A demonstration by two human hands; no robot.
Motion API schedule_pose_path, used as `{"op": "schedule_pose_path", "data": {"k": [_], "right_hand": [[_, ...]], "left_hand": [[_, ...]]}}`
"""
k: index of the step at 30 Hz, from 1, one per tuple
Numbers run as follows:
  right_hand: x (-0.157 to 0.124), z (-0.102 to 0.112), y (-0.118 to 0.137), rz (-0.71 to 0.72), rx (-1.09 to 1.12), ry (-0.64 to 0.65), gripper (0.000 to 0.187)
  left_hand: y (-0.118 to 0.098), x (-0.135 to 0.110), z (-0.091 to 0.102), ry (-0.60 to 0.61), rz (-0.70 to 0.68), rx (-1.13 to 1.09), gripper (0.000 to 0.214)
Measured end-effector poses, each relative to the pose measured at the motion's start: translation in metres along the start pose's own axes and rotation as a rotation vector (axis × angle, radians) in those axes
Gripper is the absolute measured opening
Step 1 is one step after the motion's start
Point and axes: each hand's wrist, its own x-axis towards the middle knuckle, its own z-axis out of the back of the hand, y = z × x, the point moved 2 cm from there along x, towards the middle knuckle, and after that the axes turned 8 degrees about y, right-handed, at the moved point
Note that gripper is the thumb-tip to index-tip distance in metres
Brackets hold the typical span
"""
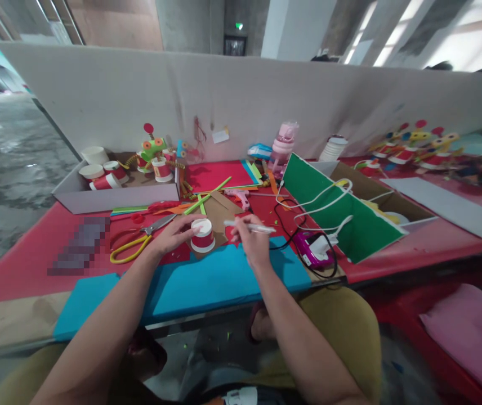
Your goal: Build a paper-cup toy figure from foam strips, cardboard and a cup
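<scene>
My left hand (172, 235) grips the side of a small paper cup (202, 235) that stands upside down on the table, white with a red band. My right hand (253, 243) is closed on a thin white stick (250, 226) that lies level, its left tip just to the right of the cup. Both hands are over the near edge of the red table (34, 259), above a blue foam sheet (207, 278). Yellow-handled scissors (137, 243) lie just left of my left hand.
A grey box lid (114, 198) at the back left holds cups and a finished cup figure (154, 152). A pink glue gun (240, 196), coloured paper strips, a pink bottle (284, 145), white cables, a green board (342, 211) and a cardboard box (376, 194) lie behind and right.
</scene>
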Motion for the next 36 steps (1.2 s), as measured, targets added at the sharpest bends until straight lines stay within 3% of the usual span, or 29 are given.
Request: {"op": "schedule_pose_path", "data": {"k": [2,7,11,15,19,24,29,33,36], "right_hand": [[0.015,-0.005,0.01,0.114,0.023,0.03,0.025],[0.041,-0.04,0.011,0.297,-0.232,0.296,0.02],[0.047,-0.054,-0.009,0.299,-0.249,0.366,0.045],[0.049,-0.054,-0.02,0.23,-0.205,0.425,0.054],[0.053,-0.054,-0.024,0.179,-0.183,0.456,0.052],[0.056,-0.053,-0.033,0.122,-0.189,0.455,0.054],[0.057,-0.053,-0.036,0.124,-0.184,0.426,0.054],[0.055,-0.053,-0.033,0.14,-0.164,0.447,0.068],[0.054,-0.052,-0.033,0.118,-0.133,0.471,0.079]], "left_hand": [[0.0,0.0,-0.001,0.002,0.003,-0.051,0.051],[-0.005,0.001,-0.006,-0.01,-0.032,-0.176,0.051],[-0.008,0.001,-0.007,-0.005,-0.054,-0.153,0.049],[-0.01,-0.004,0.004,-0.039,-0.049,0.072,0.042],[-0.03,-0.001,0.021,-0.167,-0.184,0.419,0.029],[-0.052,0.036,0.019,0.131,-0.354,0.647,0.031],[-0.049,0.061,0.016,0.235,-0.379,0.603,0.028],[-0.046,0.052,0.025,0.128,-0.342,0.495,0.025],[-0.038,0.036,0.039,-0.177,-0.276,0.348,0.022]]}}
